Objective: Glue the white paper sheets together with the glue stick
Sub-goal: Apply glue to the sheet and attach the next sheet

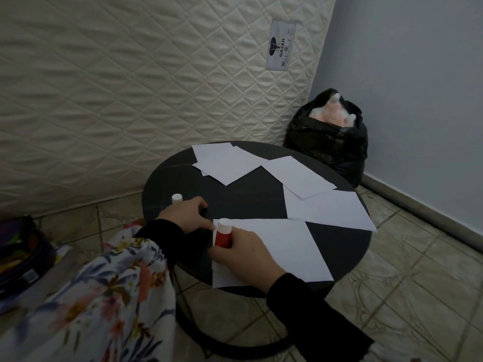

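A red glue stick (222, 235) with a white top stands over the near left corner of a white paper sheet (277, 246) on the round black table (251, 197). My right hand (245, 253) is wrapped around the stick's red body. My left hand (187, 214) rests on the table just left of it, fingertips touching the sheet's corner beside the stick. A small white cap (177, 198) stands behind my left hand. More white sheets lie at the right (326, 209), at the centre back (298, 176), and in an overlapping pile at the far edge (224, 162).
A quilted mattress (130, 87) leans upright behind the table. A black bag (329, 137) with pink fluffy stuff stands in the corner by the grey wall. Floral fabric (104, 296) covers my lap at the lower left. Dark items (18, 254) lie on the tiled floor at the left.
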